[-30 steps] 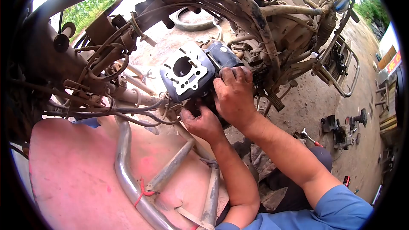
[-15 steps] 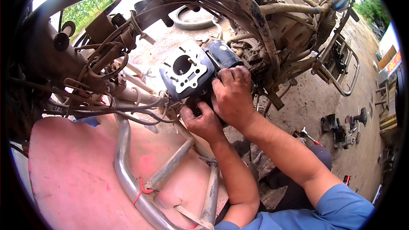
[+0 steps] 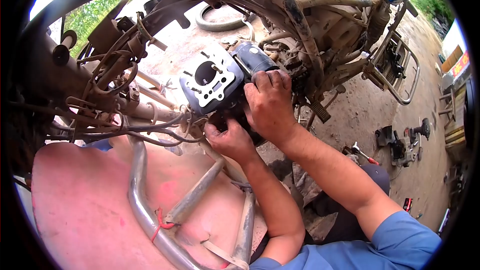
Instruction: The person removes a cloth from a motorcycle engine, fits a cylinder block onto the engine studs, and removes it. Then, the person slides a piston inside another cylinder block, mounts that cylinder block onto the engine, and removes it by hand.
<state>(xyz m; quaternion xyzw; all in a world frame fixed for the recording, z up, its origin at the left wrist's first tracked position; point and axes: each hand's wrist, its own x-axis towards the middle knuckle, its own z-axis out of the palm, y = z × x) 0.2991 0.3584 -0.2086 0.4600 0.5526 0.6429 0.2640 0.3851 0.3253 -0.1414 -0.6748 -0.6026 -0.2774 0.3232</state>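
Grip: left hand is curling right below the cylinder block, right hand bending over the black housing beside the block; can't tell what either is pinching. Block is sitting tilted, tire lying beyond it.

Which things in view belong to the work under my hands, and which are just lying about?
In the work:
- engine block with the round bore, left hand at its lower edge
- black cylindrical part, right hand at its near end
- motorcycle frame around them

Lying about:
- tire
- red-handled tool
- loose metal parts
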